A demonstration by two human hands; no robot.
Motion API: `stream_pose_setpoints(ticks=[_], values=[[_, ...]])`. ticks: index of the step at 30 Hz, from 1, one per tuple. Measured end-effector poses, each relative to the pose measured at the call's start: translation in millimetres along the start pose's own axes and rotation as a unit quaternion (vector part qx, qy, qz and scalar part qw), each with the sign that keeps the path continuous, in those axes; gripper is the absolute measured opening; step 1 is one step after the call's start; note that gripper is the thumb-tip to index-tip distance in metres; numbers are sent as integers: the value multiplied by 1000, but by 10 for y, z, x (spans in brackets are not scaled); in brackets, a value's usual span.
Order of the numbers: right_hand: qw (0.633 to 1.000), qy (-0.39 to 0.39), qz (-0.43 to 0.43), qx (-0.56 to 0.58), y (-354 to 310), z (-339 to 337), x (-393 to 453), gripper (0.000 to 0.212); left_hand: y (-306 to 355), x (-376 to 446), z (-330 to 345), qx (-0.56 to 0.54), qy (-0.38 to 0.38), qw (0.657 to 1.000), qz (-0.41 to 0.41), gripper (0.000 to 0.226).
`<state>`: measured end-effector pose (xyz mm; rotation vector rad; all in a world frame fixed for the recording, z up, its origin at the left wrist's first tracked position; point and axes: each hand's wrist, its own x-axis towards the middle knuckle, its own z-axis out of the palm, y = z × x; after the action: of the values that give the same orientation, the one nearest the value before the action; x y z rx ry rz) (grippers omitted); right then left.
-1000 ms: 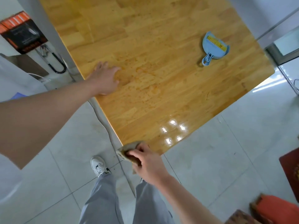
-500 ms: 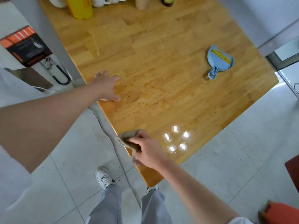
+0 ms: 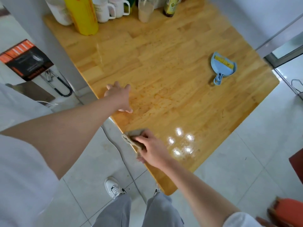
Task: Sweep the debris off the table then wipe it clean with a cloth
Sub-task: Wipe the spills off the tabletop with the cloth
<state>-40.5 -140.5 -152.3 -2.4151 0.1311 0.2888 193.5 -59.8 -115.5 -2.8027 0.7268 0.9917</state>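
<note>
Now your right hand (image 3: 151,149) is gripping the cloth (image 3: 133,136) at the table's (image 3: 164,63) seven o'clock edge, while your left hand (image 3: 118,95) is resting flat, fingers spread, at nine o'clock; the dustpan (image 3: 223,66) is lying at three o'clock.

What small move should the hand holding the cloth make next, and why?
Probably drag the cloth up the table toward the speckled patch beside the left hand. The right hand grips it at the near edge, and that patch looks unwiped.

Honey-yellow wooden table (image 3: 164,66), grey-brown cloth (image 3: 133,136), pale-blue dustpan (image 3: 223,66) (yellow bristles)
</note>
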Motion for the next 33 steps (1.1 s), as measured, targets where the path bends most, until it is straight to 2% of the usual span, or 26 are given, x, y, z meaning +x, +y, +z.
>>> stream_pose_setpoints(ticks=[2, 3, 4, 6, 7, 8, 9, 11, 13, 15, 16, 17, 18, 20, 21, 22, 23, 24, 25, 26, 27, 28, 29, 30, 31, 33], values=[[996, 29, 78, 35, 294, -386, -29, 33, 28, 18, -30, 8, -5, 1000, -1, 104], [983, 84, 150, 59, 554, -609, -53, 34, 43, 35, -37, 12, -8, 1000, 0, 107], [956, 154, 231, 98, 831, -844, -80, 36, 56, 60, -45, 13, -10, 1000, 0, 109], [867, 279, 392, 127, 1259, -1167, -145, 31, 67, 73, -50, 19, -16, 1000, -2, 109], [836, 300, 453, 78, 1315, -1207, -120, 30, 70, 84, -61, 23, -17, 1000, -2, 110], [822, 299, 483, 40, 1298, -1148, -40, 33, 81, 103, -67, 23, -18, 1000, -1, 111], [836, 297, 461, 25, 1184, -1033, 70, 39, 89, 113, -71, 19, -19, 1000, -1, 112], [911, 264, 315, 31, 764, -717, 323, 41, 97, 137, -80, 18, -20, 1000, -4, 112], [978, 143, 148, -30, 345, -299, 456, 33, 85, 141, -70, 14, -22, 1000, -7, 110], [998, 11, 11, -63, 67, -93, 374, 32, 67, 144, -54, 10, -20, 1000, -5, 105], [997, -22, -28, -63, 143, -113, 292, 36, 61, 139, -50, 11, -17, 1000, -3, 104], [998, -19, -28, -56, 238, -255, 222, 38, 57, 137, -47, 11, -15, 1000, 0, 103], [999, 11, 10, -52, 464, -427, 162, 38, 51, 132, -39, 9, -13, 1000, 1, 102], [978, 116, 175, -25, 979, -904, 98, 35, 58, 126, -43, 6, -12, 1000, 1, 100], [942, 185, 279, 9, 1213, -1162, 116, 35, 66, 129, -43, 4, -13, 1000, -2, 100], [890, 255, 375, 48, 1341, -1349, 170, 37, 66, 130, -45, 5, -15, 1000, -3, 100], [842, 298, 445, 71, 1369, -1427, 248, 41, 63, 131, -34, 8, -17, 1000, -3, 100], [824, 313, 468, 63, 1295, -1409, 389, 48, 62, 142, -41, 12, -15, 1000, -4, 100], [841, 308, 441, 52, 1102, -1314, 538, 52, 66, 148, -44, 17, -15, 1000, -4, 100], [881, 286, 376, 41, 883, -1140, 668, 53, 73, 149, -53, 20, -18, 1000, -3, 100], [928, 238, 286, 21, 658, -940, 756, 47, 80, 152, -60, 20, -23, 1000, -3, 101], [970, 159, 182, -10, 493, -739, 778, 40, 93, 157, -70, 20, -29, 999, -6, 102], [992, 82, 88, -34, 365, -608, 736, 36, 107, 158, -85, 21, -35, 999, -8, 104], [998, 29, 26, -50, 358, -561, 662, 37, 111, 153, -81, 21, -38, 999, -9, 105], [999, 6, 9, -46, 458, -616, 580, 39, 109, 149, -80, 21, -37, 999, -7, 106], [996, 31, 83, -8, 816, -943, 396, 42, 104, 138, -72, 17, -35, 999, -2, 109]])
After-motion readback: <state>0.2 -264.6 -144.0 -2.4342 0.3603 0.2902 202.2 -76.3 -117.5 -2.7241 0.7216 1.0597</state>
